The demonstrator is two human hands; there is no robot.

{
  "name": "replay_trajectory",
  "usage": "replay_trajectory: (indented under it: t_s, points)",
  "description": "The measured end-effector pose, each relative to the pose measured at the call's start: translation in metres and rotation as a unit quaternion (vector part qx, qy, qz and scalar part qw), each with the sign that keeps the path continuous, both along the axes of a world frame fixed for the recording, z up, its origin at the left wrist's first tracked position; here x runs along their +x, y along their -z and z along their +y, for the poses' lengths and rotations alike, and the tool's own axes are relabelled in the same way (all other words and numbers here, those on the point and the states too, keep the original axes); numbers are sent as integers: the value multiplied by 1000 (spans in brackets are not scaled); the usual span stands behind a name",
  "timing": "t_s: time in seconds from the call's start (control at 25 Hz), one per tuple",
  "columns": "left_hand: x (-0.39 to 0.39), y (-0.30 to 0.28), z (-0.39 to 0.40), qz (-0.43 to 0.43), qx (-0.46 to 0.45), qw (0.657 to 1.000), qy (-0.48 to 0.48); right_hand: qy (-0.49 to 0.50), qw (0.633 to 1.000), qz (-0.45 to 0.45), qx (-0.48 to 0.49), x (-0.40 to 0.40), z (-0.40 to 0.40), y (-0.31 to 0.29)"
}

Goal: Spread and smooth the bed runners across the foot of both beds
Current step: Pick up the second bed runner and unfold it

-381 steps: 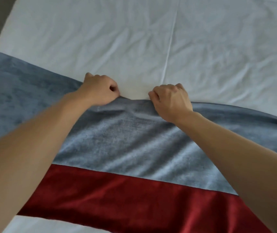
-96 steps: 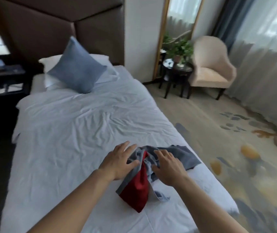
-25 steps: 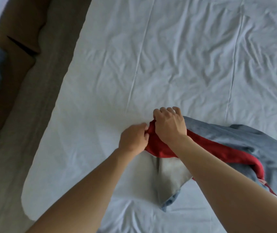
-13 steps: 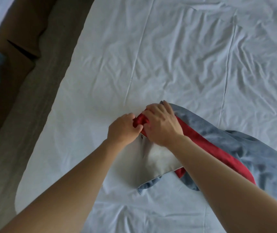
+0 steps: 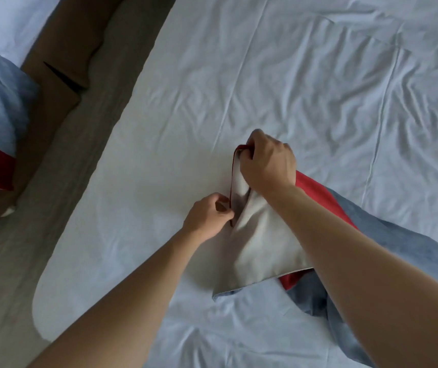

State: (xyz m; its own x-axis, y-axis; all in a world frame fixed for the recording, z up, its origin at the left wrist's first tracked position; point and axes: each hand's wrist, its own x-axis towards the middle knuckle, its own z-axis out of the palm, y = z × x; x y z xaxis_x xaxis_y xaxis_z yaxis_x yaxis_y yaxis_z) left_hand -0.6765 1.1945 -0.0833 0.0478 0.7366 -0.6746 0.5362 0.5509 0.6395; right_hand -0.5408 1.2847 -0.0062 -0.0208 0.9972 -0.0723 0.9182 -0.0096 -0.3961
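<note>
Pinching the red hem of the bed runner point(image 5: 263, 243), the left hand point(image 5: 208, 217) sits just left of its pale lining. The right hand point(image 5: 267, 162) grips that hem farther up. The runner lies bunched on the white sheet point(image 5: 305, 83); drawing both hands apart should open it flat.

Both bare forearms reach in from 6 o'clock. The left hand point(image 5: 208, 217) pinches with curled fingers; the right hand point(image 5: 267, 162), just beyond at 1 o'clock, grips knuckles-up, its wrist bent down.

Brown carpet floor point(image 5: 61, 166) — daylit.
</note>
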Motion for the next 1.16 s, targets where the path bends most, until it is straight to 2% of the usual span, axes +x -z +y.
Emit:
replay_trajectory:
  t_s: [0.08, 0.16, 0.2, 0.28, 0.36, 0.44, 0.52, 0.6, 0.68, 0.72, 0.84, 0.88, 0.96, 1.04, 1.16]
  points:
    - [12, -1, 1, -39, 8, 999, -24, 14, 1000, 21, 16, 6, 8, -4]
    - [27, -1, 5, -29, 26, 999, -17, 3, 1000, 8, 16, 17, 6, 1]
    - [30, -3, 9, 7, 44, 999, -4, -9, 1000, -8, 19, 25, 3, 5]
    - [20, -6, 29, 136, 116, 984, 19, -46, 998, -49, 18, 43, -4, 10]
    - [-10, -18, 69, 249, 229, 941, 22, -87, 994, -71, 8, 61, -10, 12]
    - [-42, -41, 112, 311, 360, 878, 45, -113, 991, -75, -1, 67, -12, 11]
    - [-53, -58, 134, 333, 445, 826, 92, -131, 988, -81, -6, 59, -6, 7]
    - [-49, -60, 125, 322, 464, 814, 138, -144, 986, -81, -5, 41, 2, 7]
    - [-47, -44, 95, 314, 432, 830, 162, -160, 984, -74, -36, 24, 7, 11]
    - [-49, -36, 79, 316, 394, 851, 142, -164, 982, -80, -51, 17, 8, 16]
    - [-51, -12, 41, 313, 222, 923, -36, -147, 981, -115, -44, 10, 6, 31]
    - [-49, -6, 32, 313, 168, 933, -60, -147, 981, -119, -34, 9, 4, 33]
    - [-39, 5, 24, 298, 116, 947, -40, -171, 979, -112, -9, 5, 1, 37]
    - [-27, 8, 38, 248, 89, 963, -54, -173, 981, -83, 10, 2, -1, 34]
    - [-9, 3, 73, 158, 42, 978, -130, -139, 989, -32, 38, 3, -1, 26]
